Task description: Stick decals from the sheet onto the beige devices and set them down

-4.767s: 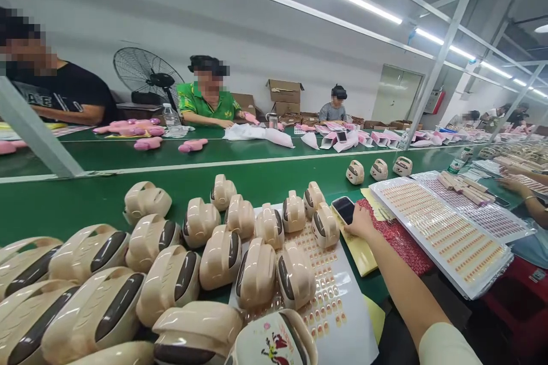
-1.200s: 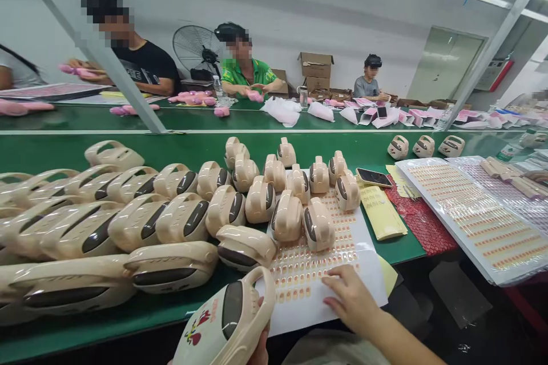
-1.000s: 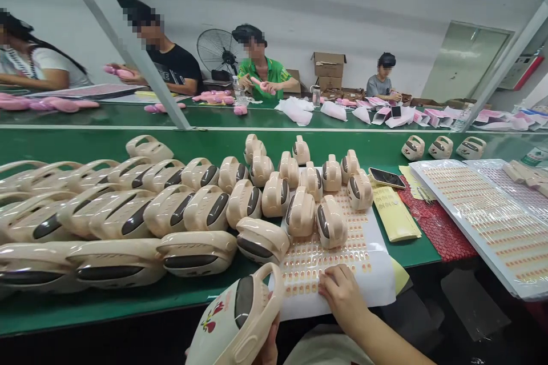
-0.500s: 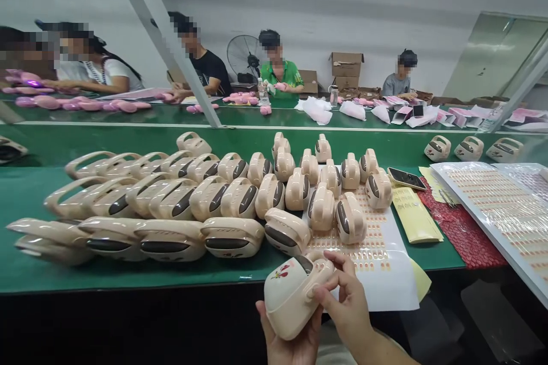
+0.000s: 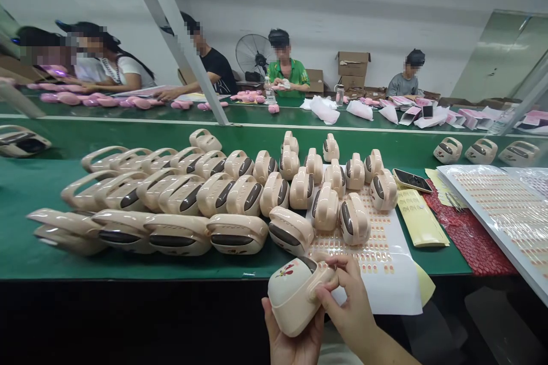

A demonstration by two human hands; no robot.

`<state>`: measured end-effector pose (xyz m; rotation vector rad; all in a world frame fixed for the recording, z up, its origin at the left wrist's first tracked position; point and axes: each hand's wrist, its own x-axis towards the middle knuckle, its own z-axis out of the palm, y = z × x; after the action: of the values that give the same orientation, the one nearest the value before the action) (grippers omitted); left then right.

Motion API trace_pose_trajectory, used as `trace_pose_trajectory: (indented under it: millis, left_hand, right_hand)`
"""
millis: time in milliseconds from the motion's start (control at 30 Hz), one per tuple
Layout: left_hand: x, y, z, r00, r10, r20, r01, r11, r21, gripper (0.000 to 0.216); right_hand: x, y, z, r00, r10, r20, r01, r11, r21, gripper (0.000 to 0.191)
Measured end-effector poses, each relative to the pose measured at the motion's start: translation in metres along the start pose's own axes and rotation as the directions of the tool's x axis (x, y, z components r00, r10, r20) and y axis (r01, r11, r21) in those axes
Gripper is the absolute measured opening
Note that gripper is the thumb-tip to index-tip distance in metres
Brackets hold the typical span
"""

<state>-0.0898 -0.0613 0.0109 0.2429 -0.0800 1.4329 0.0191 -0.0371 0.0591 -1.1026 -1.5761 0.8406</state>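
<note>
My left hand (image 5: 295,342) cups a beige plastic case (image 5: 293,292) with a red flower print from below, in front of the table's near edge. My right hand (image 5: 349,302) is closed in a pinch, fingertips pressed on the case's handle end. Just beyond lies a white sticker sheet (image 5: 385,273) with rows of small orange stickers. Several identical beige cases (image 5: 214,196) with dark windows stand in rows on the green table (image 5: 51,245).
A phone (image 5: 411,180), a yellow sheet (image 5: 419,219), a red pad (image 5: 471,236) and large sticker sheets (image 5: 500,205) lie to the right. Three cases (image 5: 473,151) ride the green belt. Several people work at the far side with pink items; a slanted metal post (image 5: 180,39) stands between.
My right hand left the phone, came to the sticker sheet, then moved onto the case. The case was turned and now sits cupped in my left hand. The view swung left.
</note>
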Motion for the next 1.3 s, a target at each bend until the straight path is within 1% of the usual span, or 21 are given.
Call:
trace_pose_trajectory:
  millis: [67,133,200,267,367,433,533,633,700,800,900,967,1000,1033,1067,1100,1133,1167,1233,1267,1300]
  left_hand:
    - [-0.003,0.002,-0.002,0.997,-0.037,-0.073,0.038,0.999,0.015,0.046]
    - [-0.005,0.003,-0.003,0.992,-0.063,-0.112,0.067,0.997,0.035,0.047]
    - [-0.006,0.003,-0.003,0.991,-0.067,-0.119,0.077,0.994,0.079,0.049]
    - [-0.006,0.002,-0.002,0.991,-0.069,-0.112,0.082,0.990,0.114,0.051]
    - [-0.005,0.001,-0.001,0.995,-0.086,-0.042,0.089,0.993,0.081,0.049]
    - [-0.004,0.002,-0.001,0.994,-0.108,0.031,0.106,0.993,0.046,0.049]
    - [-0.002,0.008,0.000,0.988,-0.115,0.103,0.111,0.993,0.050,0.052]
    - [-0.001,0.016,0.004,0.994,-0.111,-0.002,0.110,0.982,0.154,0.050]
    - [0.000,0.018,0.007,0.992,-0.086,-0.095,0.104,0.973,0.206,0.046]
    - [0.000,0.016,0.009,0.990,-0.021,-0.139,0.042,0.988,0.149,0.048]
    - [-0.004,0.012,0.005,0.984,0.018,-0.176,-0.001,0.995,0.100,0.045]
    - [-0.009,0.010,-0.001,0.963,0.022,-0.269,0.023,0.986,0.163,0.040]
    - [-0.011,0.011,-0.004,0.946,0.040,-0.322,0.043,0.968,0.246,0.036]
    - [-0.013,0.012,-0.008,0.929,0.093,-0.359,0.051,0.927,0.373,0.036]
    - [-0.014,0.013,-0.012,0.919,0.170,-0.357,0.050,0.846,0.531,0.048]
    - [-0.014,0.015,-0.016,0.921,0.249,-0.298,0.032,0.717,0.696,0.066]
    - [-0.012,0.017,-0.019,0.934,0.312,-0.177,-0.023,0.543,0.839,0.082]
    - [-0.010,0.018,-0.022,0.948,0.317,-0.012,-0.105,0.347,0.932,0.093]
    - [-0.004,0.022,-0.025,0.941,0.159,0.298,-0.302,0.002,0.953,0.097]
    - [-0.001,0.023,-0.025,0.922,0.048,0.384,-0.377,-0.113,0.919,0.093]
    - [0.001,0.024,-0.024,0.905,-0.040,0.424,-0.423,-0.194,0.885,0.090]
  right_hand:
    - [-0.001,-0.001,-0.003,0.995,-0.098,0.031,0.100,0.991,-0.087,0.011]
    - [-0.001,-0.001,-0.005,0.989,-0.145,0.033,0.148,0.980,-0.134,0.003]
    - [0.001,-0.001,-0.006,0.994,-0.106,0.008,0.106,0.987,-0.121,0.020]
    - [0.003,0.001,-0.006,1.000,-0.011,0.001,0.011,0.999,-0.050,0.035]
    - [0.007,0.010,-0.006,0.992,0.120,0.038,-0.122,0.990,0.073,0.025]
    - [0.009,0.021,-0.009,0.985,0.167,0.050,-0.172,0.978,0.118,0.017]
    - [0.009,0.046,-0.017,0.991,0.134,0.029,-0.134,0.991,-0.009,0.016]
    - [0.000,0.070,-0.021,0.998,-0.031,0.052,0.044,0.962,-0.270,0.017]
    - [-0.007,0.081,-0.019,0.984,-0.148,0.098,0.175,0.911,-0.373,0.020]
    - [-0.013,0.088,-0.012,0.959,-0.247,0.137,0.282,0.841,-0.461,0.022]
    - [-0.009,0.085,-0.011,0.968,-0.220,0.121,0.251,0.835,-0.489,0.019]
    - [-0.002,0.078,-0.018,0.990,-0.113,0.087,0.139,0.901,-0.411,0.015]
    - [0.004,0.073,-0.024,0.997,-0.040,0.063,0.059,0.939,-0.340,0.013]
    - [0.009,0.067,-0.031,0.999,0.035,0.040,-0.024,0.967,-0.254,0.011]
    - [0.015,0.059,-0.038,0.994,0.105,0.024,-0.099,0.982,-0.160,0.012]
    - [0.021,0.050,-0.044,0.987,0.162,0.021,-0.160,0.985,-0.071,0.014]
    - [0.025,0.041,-0.050,0.979,0.199,0.039,-0.199,0.980,0.007,0.017]
    - [0.029,0.031,-0.054,0.973,0.215,0.079,-0.221,0.973,0.068,0.019]
    - [0.032,0.011,-0.057,0.958,0.203,0.200,-0.233,0.963,0.138,0.021]
    - [0.032,0.002,-0.056,0.947,0.186,0.262,-0.229,0.963,0.145,0.021]
    - [0.032,-0.006,-0.055,0.934,0.172,0.312,-0.223,0.965,0.136,0.021]
